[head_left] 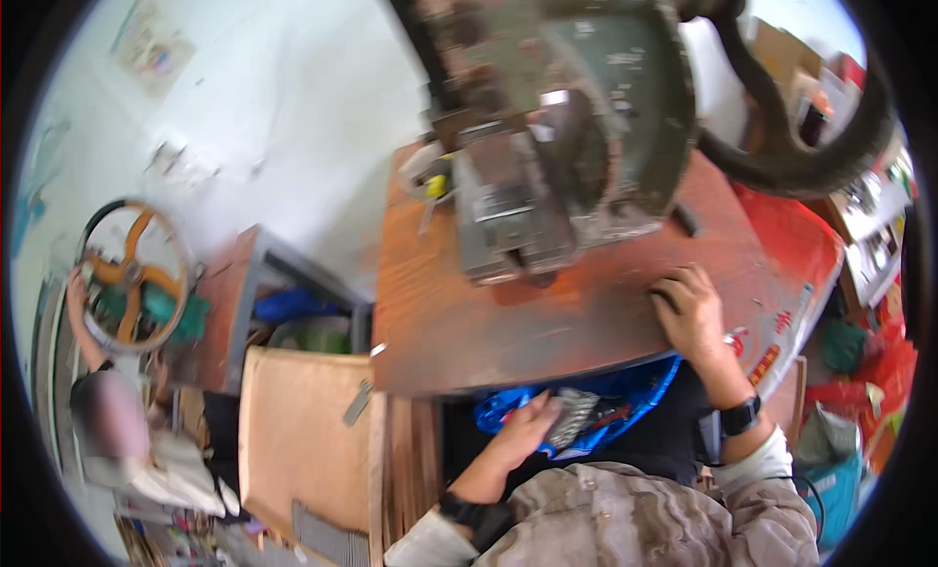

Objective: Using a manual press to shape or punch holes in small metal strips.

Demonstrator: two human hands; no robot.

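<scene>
My left hand point(526, 428) is over my lap, its fingers closed at a bundle of small grey metal pieces point(573, 416); blur hides their exact shape. Beneath it a blue plastic bag point(640, 391) gapes on my lap, under the table's front edge. My right hand point(690, 311) lies on the right part of the worn reddish-brown tabletop point(440, 337), fingers loosely spread and apparently holding nothing. In front of me stands a heavy green press point(625, 108), with a steel block point(508, 200) at its base. A short dark piece point(685, 220) lies right of that base.
A thick curved handwheel point(796, 171) hangs at upper right. On the left, a pale wooden board point(303, 430) carries a flat metal strip point(359, 402) and a striped grey stack point(330, 536). Another person point(166, 469) reaches to a spoked wheel point(132, 274). Red bags point(884, 357) crowd the right.
</scene>
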